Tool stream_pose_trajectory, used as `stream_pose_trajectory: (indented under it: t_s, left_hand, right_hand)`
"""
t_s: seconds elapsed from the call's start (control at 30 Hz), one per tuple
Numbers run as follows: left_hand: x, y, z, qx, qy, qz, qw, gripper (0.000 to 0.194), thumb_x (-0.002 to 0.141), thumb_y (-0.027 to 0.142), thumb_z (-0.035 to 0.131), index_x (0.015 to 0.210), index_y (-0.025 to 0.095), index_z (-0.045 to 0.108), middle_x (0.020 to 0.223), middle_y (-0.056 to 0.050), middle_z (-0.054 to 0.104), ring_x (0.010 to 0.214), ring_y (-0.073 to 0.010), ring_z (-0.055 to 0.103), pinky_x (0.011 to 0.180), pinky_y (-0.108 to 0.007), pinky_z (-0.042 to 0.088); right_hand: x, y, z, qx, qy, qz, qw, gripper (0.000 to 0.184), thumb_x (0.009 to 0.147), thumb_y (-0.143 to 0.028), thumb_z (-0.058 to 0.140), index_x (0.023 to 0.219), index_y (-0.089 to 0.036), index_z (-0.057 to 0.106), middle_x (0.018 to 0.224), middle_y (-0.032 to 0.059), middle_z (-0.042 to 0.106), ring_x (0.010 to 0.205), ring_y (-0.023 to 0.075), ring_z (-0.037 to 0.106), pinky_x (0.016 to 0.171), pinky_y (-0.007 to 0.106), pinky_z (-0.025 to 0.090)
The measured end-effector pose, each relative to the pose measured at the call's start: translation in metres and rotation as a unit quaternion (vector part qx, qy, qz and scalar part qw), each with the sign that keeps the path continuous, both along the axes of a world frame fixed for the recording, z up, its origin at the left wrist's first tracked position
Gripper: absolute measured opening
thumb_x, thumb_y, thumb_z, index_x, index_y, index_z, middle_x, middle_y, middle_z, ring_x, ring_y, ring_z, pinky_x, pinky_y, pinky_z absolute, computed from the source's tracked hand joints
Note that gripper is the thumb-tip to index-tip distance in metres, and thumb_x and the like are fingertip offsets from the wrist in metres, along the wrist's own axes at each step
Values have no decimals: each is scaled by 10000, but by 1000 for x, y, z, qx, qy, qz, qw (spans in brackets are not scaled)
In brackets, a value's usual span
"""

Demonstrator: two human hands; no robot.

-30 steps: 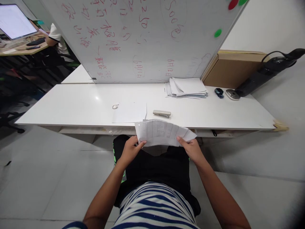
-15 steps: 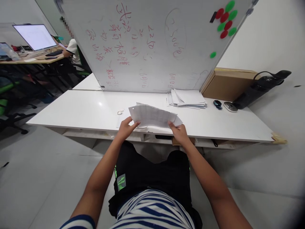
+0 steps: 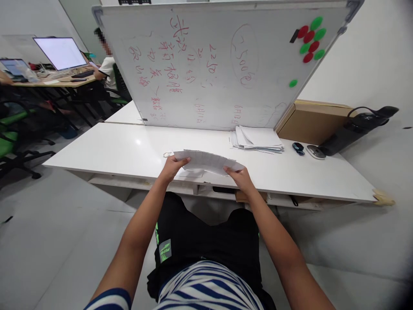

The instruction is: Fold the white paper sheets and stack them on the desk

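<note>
A few sheets of paper (image 3: 206, 162), faintly printed, are held up over the desk's front edge and bow between my two hands. My left hand (image 3: 172, 168) pinches their left end, thumb on the near face. The right end is gripped by my right hand (image 3: 239, 175) in the same way. Below them, a pale sheet (image 3: 192, 173) lies on the white desk (image 3: 109, 150). Just past my left hand is a small white looped item (image 3: 167, 154), partly hidden.
A whiteboard (image 3: 219, 64) with red writing and magnets stands on the desk. Before it lies a paper stack (image 3: 256, 138). To the right are a watch (image 3: 298, 148), a mouse (image 3: 316, 151), a black bottle (image 3: 350, 131) and a cardboard box (image 3: 311, 122). A person (image 3: 108, 71) sits far left.
The held papers have tipped flatter, so less of their face shows. Both hands still grip the ends. The camera view has shifted slightly.
</note>
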State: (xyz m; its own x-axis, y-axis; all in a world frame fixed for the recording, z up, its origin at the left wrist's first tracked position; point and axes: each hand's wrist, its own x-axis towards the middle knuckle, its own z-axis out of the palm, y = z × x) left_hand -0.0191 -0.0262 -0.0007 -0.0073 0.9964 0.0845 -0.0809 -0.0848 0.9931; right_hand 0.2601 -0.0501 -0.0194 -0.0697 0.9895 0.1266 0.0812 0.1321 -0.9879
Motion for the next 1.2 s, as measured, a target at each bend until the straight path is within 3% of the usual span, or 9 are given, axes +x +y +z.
stream_pose_trajectory:
  t_s: [0.4,0.53,0.67,0.73,0.8,0.93,1.1,1.2]
  left_hand:
    - [9,15,23,-27,97,-87,991,518,592,422,815,1013,136,718,1104,-128,685,1103,-344,577,951,-464,446]
    - [16,13,21,-9,92,-102,990,520,635,407,785,1075,152,676,1075,-109,678,1048,-303,598,908,-426,457]
    - [23,15,16,-2,66,-91,994,481,663,405,763,1060,155,657,1001,-76,677,961,-247,622,864,-379,469]
    - [23,15,15,-11,39,-82,996,478,664,412,764,1053,153,663,1013,-80,681,971,-246,621,879,-381,462]
    - [20,15,14,-22,28,-83,996,443,660,417,769,1005,154,683,1008,-83,690,972,-247,619,885,-382,456]
    - [14,14,13,-24,36,-101,994,350,663,424,767,877,156,700,941,-74,695,929,-236,617,833,-349,465]
    - [22,12,14,-36,47,-88,994,417,616,427,793,919,157,697,926,-70,695,905,-240,622,792,-335,472]
    - [26,8,19,-29,63,-104,992,429,619,410,790,949,157,687,928,-69,694,893,-231,624,788,-337,472]
  right_hand:
    - [-1,31,18,14,41,30,999,458,638,-479,766,978,-181,690,972,57,711,943,253,638,847,382,493]
    - [2,31,17,8,32,26,999,392,647,-495,754,869,-178,694,848,32,700,842,227,635,775,350,487]
    - [5,32,11,2,20,44,999,411,629,-495,766,887,-183,697,868,33,700,859,227,630,769,343,486]
    - [9,32,10,3,39,21,999,423,629,-496,767,904,-185,690,901,37,701,884,228,628,792,350,490]
    - [16,31,9,11,60,-5,998,406,638,-488,765,902,-192,681,916,36,699,892,224,626,815,355,491]
    - [25,26,9,16,63,9,998,349,665,-463,755,871,-200,658,874,27,690,853,211,625,812,354,494]
    - [16,23,9,12,77,3,997,482,656,-496,751,1016,-202,621,975,48,688,927,232,628,857,379,493]
    - [13,22,8,25,68,-29,997,722,662,-531,732,1271,-224,497,1087,65,664,1029,244,612,926,396,471]
